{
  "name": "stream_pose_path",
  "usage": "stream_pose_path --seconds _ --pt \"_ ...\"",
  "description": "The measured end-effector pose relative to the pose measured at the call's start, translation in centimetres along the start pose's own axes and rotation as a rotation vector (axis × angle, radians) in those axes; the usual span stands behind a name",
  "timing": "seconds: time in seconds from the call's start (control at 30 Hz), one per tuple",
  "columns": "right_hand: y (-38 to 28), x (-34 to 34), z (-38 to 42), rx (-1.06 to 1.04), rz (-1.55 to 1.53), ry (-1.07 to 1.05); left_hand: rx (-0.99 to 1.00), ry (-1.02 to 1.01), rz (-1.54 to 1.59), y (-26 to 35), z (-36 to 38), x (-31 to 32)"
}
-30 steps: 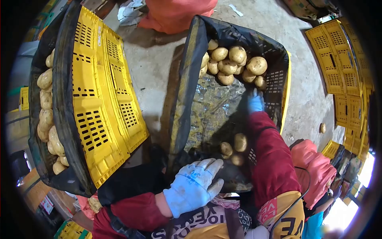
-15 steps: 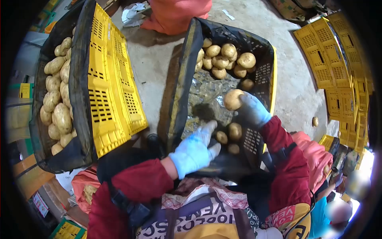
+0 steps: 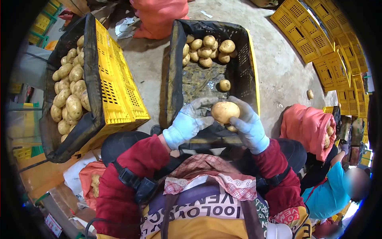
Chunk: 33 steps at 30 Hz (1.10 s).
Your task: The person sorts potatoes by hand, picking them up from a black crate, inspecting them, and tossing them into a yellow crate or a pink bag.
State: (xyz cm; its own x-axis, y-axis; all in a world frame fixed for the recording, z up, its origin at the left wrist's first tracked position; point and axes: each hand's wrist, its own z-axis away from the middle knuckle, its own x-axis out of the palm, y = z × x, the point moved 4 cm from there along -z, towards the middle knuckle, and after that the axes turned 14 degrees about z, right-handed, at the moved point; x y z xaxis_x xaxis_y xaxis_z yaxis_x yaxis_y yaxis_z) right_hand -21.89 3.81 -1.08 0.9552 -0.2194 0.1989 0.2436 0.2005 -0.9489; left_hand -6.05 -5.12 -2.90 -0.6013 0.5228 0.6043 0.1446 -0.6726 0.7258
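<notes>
Above the near part of a black-lined yellow crate (image 3: 254, 71), my right hand (image 3: 250, 125) grips a round, pale potato (image 3: 225, 112) between its fingers. My left hand (image 3: 190, 121) is just left of that potato, fingers spread and curved around its side; whether they touch it is hard to tell. Both hands wear light blue gloves with grey, soiled fingers. Several potatoes (image 3: 205, 52) are grouped at the crate's far end, and a single potato (image 3: 225, 85) lies beyond my hands. Part of another shows beneath the held one.
At left stands a yellow crate (image 3: 115, 87) full of potatoes. Red sacks are behind (image 3: 159, 18) and at right (image 3: 306, 127). Stacked yellow crates (image 3: 306, 32) line the upper right. A loose potato (image 3: 310, 94) lies on the floor. A person in turquoise (image 3: 328, 191) is at lower right.
The potato in my right hand has moved down and toward my left hand, which has turned to face it. The view has shifted, showing more of the person at right.
</notes>
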Motion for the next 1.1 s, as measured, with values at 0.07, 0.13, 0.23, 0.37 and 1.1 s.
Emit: stream_pose_path --seconds 0.07,0.13,0.23,0.37,1.1 --pt "-0.2 0.5 0.1 -0.068 0.01 0.005 0.094 -0.148 0.271 0.7 0.7 0.7" --pt "-0.8 0.8 -0.2 -0.414 0.339 -0.001 0.014 -0.184 0.219 1.2 1.2 1.6" --pt "-0.3 1.2 -0.2 -0.289 0.128 -0.071 0.114 -0.088 0.157 1.3 1.5 1.4" --pt "1.0 1.6 -0.3 -0.139 0.111 -0.123 0.323 -0.077 -0.128 0.8 0.7 0.4" --pt "22.4 -1.3 -13.6 0.338 1.657 -0.731 -0.207 -0.303 -1.561 -1.9 1.5 0.1"
